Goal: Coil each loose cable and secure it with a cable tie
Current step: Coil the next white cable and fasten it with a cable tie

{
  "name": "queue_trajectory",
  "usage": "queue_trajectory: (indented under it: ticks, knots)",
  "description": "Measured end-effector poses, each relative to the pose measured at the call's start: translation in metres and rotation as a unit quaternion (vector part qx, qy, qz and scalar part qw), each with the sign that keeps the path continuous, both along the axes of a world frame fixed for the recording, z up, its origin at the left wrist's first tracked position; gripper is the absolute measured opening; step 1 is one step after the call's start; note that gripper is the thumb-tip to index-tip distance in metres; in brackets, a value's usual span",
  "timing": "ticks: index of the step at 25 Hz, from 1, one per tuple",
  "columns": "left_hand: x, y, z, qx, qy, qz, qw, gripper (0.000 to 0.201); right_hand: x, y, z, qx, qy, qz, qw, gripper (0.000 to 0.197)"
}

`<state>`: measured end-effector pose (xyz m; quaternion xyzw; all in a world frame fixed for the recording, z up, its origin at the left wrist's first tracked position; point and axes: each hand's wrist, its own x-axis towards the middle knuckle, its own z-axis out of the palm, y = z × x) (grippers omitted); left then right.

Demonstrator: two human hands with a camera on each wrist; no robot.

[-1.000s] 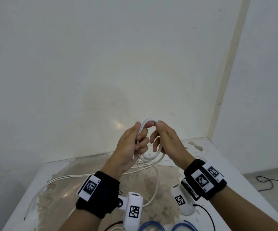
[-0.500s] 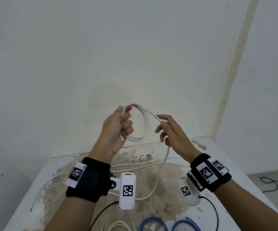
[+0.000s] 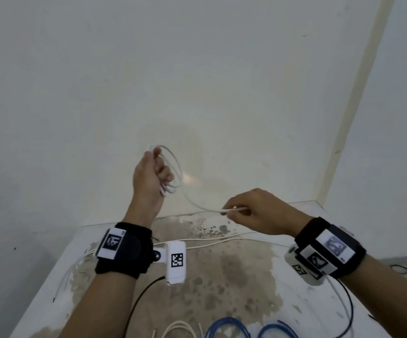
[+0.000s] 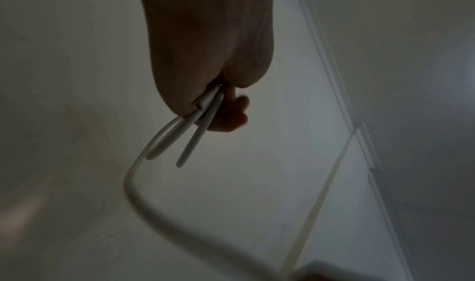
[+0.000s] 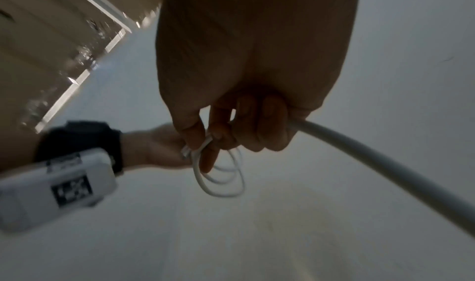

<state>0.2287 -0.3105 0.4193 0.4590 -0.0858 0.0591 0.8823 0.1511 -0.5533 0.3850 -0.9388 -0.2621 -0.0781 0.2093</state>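
Between both grips, white cable (image 3: 197, 203), coils left.

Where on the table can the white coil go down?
Bare top lies between the white cables along the back and the blue cables at the near edge. The near edge and left side are crowded with cable.

Soft, flat light in the head view; both wrist views dim and smeared.

The wall (image 3: 197, 81) is evenly lit, with a small bright glare patch near its foot and a faint grey shadow around it. Straight edges bow toward the frame borders. From the wrists, each hand (image 4: 205, 41) shows as a dark, backlit shape, the cable (image 5: 372, 159) nearest the lens is out of focus, and the wrist camera (image 5: 51, 188) is motion-blurred.
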Motion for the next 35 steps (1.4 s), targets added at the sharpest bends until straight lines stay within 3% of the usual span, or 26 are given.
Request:
queue_trajectory:
  ticks: [4, 6, 8, 11, 15, 19, 22, 25, 27, 30, 33, 35]
  knots:
    - [-0.022, -0.03, -0.014, 0.214, -0.042, -0.063, 0.974, 0.034, -0.004, 0.026, 0.042, 0.049, -0.136, 0.032, 0.989, 0.02]
    - [-0.035, -0.036, -0.014, 0.313, -0.059, -0.109, 0.942, 0.036, 0.002, 0.02, 0.053, 0.08, -0.161, 0.006, 0.984, 0.02]
    - [-0.043, -0.038, -0.011, 0.35, -0.055, -0.168, 0.92, 0.036, 0.01, 0.007, 0.058, 0.107, -0.154, -0.024, 0.982, 0.02]
    - [-0.05, -0.041, -0.004, 0.278, -0.018, -0.267, 0.923, 0.038, 0.013, -0.006, 0.063, 0.171, -0.101, -0.04, 0.979, 0.016]
    - [-0.049, -0.043, 0.005, 0.215, 0.025, -0.339, 0.916, 0.037, 0.013, -0.015, 0.068, 0.212, -0.102, -0.055, 0.97, 0.011]
    - [-0.049, -0.036, 0.01, 0.06, 0.048, -0.431, 0.899, 0.028, 0.021, -0.035, 0.057, 0.302, -0.097, -0.081, 0.945, 0.018]
    - [-0.042, -0.019, 0.017, -0.091, -0.006, -0.367, 0.926, 0.023, 0.018, -0.052, 0.015, 0.321, -0.025, -0.11, 0.94, 0.026]
    - [-0.025, 0.009, 0.02, -0.136, -0.025, -0.231, 0.963, 0.028, 0.011, -0.07, -0.042, 0.216, 0.03, -0.149, 0.965, 0.025]
    - [-0.016, 0.015, 0.013, -0.105, -0.002, -0.149, 0.983, 0.033, -0.002, -0.064, -0.058, 0.109, 0.041, -0.132, 0.984, 0.026]
    - [-0.014, -0.001, -0.003, -0.034, 0.03, -0.083, 0.995, 0.034, -0.03, -0.024, -0.048, -0.053, 0.006, -0.027, 0.998, 0.028]
    - [-0.03, -0.029, -0.016, 0.097, 0.031, -0.087, 0.991, 0.034, -0.057, 0.009, -0.009, -0.036, -0.075, 0.041, 0.996, 0.024]
    - [-0.051, -0.048, -0.023, 0.214, 0.01, -0.113, 0.97, 0.038, -0.06, 0.013, 0.018, 0.015, -0.116, 0.061, 0.991, 0.021]
